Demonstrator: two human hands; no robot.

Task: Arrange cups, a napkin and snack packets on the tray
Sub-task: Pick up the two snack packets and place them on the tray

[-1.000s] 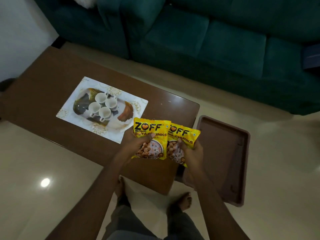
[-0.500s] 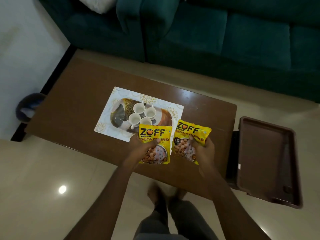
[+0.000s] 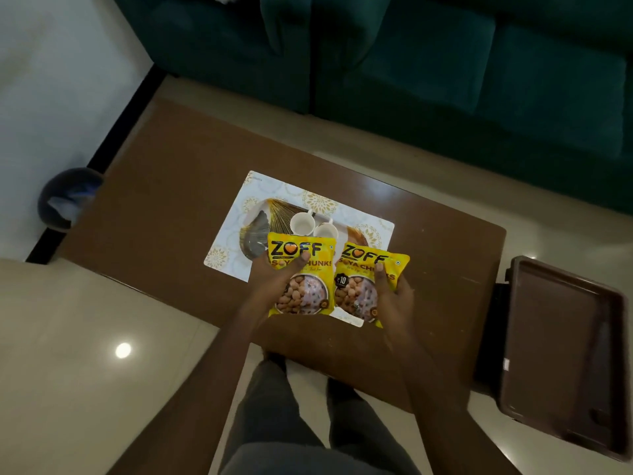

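Note:
A white patterned tray (image 3: 236, 228) lies on the brown coffee table (image 3: 178, 173). White cups (image 3: 302, 223) stand on it; two show, the others are hidden behind the packets. My left hand (image 3: 274, 282) holds a yellow ZOFF soya chunks packet (image 3: 301, 279) over the tray's near part. My right hand (image 3: 394, 296) holds a second yellow packet (image 3: 363, 282) beside it, over the tray's near right corner. I see no napkin.
A dark brown plastic tray (image 3: 561, 354) sits on a low stand to the right of the table. A teal sofa (image 3: 411, 63) runs along the far side. A dark bin (image 3: 65, 197) stands at the left. My feet are under the table's near edge.
Both hands have carried the two packets from the table's right end leftward to over the white tray, now covering the nearer cups. The camera view has shifted with them.

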